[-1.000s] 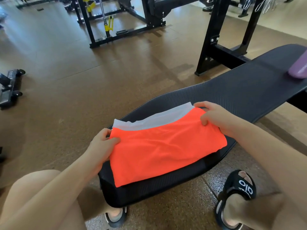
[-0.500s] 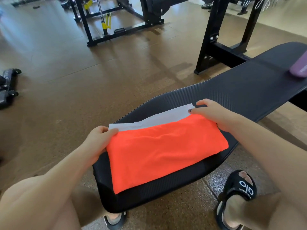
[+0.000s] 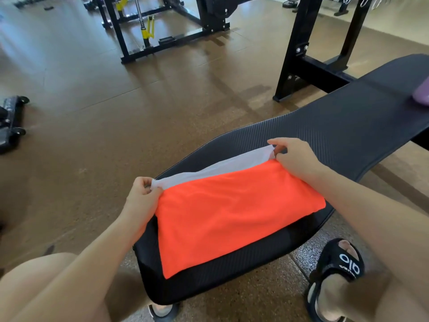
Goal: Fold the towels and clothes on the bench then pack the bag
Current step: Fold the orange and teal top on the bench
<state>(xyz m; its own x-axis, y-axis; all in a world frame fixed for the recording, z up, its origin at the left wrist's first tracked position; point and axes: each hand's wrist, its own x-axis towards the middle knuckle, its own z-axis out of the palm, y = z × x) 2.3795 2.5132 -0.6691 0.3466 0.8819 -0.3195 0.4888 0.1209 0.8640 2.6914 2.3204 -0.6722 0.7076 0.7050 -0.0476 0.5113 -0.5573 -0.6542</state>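
A folded orange cloth (image 3: 232, 212) lies on the near end of the black bench (image 3: 348, 135). Under it a white cloth (image 3: 218, 169) shows as a strip along the far edge. My left hand (image 3: 141, 196) pinches the white cloth's left far corner. My right hand (image 3: 292, 156) pinches its right far corner, fingers curled over the edge. The rest of the white cloth is hidden beneath the orange one. No bag shows in the view.
A purple object (image 3: 421, 94) sits at the bench's far right end. A black rack frame (image 3: 308, 54) stands behind the bench, more gym equipment (image 3: 162, 26) farther back, and a wheeled black piece (image 3: 11, 122) lies at the left. My sandalled foot (image 3: 336, 273) rests by the bench.
Both hands shifted from the orange cloth's far corners to the white cloth's far corners and now pinch them. The white edge is lifted slightly.
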